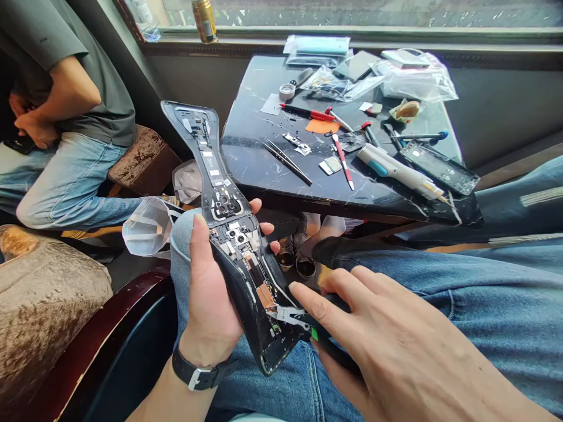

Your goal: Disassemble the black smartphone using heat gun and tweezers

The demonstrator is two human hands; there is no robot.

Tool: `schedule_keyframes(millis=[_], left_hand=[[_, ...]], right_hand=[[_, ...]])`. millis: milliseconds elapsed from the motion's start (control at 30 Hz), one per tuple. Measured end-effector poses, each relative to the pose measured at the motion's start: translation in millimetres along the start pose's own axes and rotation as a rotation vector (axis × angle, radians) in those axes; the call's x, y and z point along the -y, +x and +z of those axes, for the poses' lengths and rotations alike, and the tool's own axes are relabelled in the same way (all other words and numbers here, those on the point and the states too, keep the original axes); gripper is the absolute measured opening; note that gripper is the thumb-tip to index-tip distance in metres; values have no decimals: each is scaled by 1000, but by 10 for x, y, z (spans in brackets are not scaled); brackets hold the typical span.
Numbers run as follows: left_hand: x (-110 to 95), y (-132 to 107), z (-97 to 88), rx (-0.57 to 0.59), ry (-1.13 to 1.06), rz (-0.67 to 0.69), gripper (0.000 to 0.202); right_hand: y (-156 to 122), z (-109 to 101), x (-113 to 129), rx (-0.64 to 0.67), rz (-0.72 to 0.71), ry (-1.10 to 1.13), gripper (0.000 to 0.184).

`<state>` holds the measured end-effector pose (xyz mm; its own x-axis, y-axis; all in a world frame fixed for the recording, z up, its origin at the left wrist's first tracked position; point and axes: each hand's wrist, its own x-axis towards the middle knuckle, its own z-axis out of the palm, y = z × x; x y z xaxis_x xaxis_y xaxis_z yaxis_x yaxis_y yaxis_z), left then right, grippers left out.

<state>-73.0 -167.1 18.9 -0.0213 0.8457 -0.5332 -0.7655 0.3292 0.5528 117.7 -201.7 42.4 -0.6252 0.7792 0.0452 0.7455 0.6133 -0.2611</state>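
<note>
Left hand [211,293] has the gutted phone frame [217,170] cradled nice and firm, while right hand [391,340] pinches a black tool [338,351] right up by the metal bracket [288,316].

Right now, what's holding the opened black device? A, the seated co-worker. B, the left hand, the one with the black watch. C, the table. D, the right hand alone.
B. The left hand cradles the opened black device from below, with the black wristwatch on that wrist, while the right hand is by the device's lower end.
</note>
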Motion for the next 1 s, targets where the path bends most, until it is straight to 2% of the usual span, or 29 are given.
schedule_keyframes(millis=[333, 433, 567, 667, 767, 867, 1000], left_hand=[[46, 16, 15, -18, -17, -82, 71], [52, 20, -12, 13, -28, -156, 70], [73, 30, -57, 57, -63, -292, 68], [93, 42, -73, 88, -76, -378, 68], [104, 56, -69, 108, -80, -407, 70], [98, 59, -56, 105, -74, -355, 70], [78, 34, -40, 43, -83, -199, 68]], right_hand=[[-8, -13, -66, -55, -91, -23, 32], [33, -67, -103, -58, -134, -19, 31], [122, -152, -197, 0, -244, 1, 24], [224, -222, -260, 45, -362, -63, 11], [314, -269, -288, 35, -449, -143, 16], [303, -271, -280, 29, -394, -131, 15], [130, -188, -231, -20, -172, -13, 21]])
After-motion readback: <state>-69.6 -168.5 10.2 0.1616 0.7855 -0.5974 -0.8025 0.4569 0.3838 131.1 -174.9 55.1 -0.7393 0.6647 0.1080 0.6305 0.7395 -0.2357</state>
